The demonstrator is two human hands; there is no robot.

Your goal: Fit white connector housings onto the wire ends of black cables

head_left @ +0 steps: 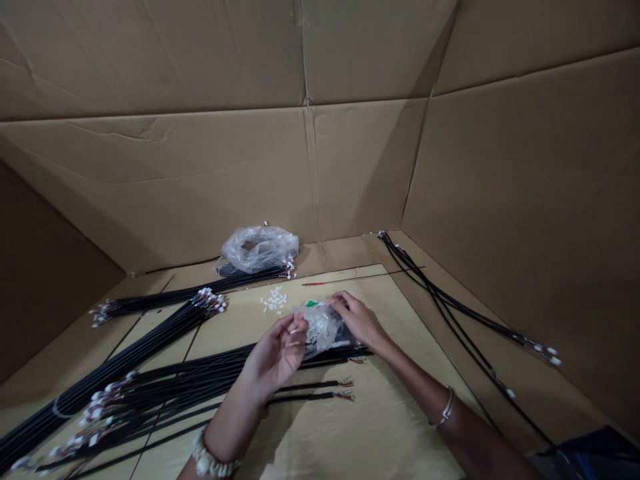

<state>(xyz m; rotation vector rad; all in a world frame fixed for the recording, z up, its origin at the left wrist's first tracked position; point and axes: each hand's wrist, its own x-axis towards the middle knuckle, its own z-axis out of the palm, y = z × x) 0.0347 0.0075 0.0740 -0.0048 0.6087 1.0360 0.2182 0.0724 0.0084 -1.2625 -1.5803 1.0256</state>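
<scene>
On the yellowish board, a clear plastic bag of small white pieces lies between the hands, just right of the left hand and against the right hand. The right pinches its far edge; the left's fingers are half curled, their hold impossible to tell. Loose white connectors lie beyond, farther left.

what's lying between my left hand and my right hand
In the head view, a clear plastic bag lies between your left hand and right hand, with small white pieces showing inside.
</scene>
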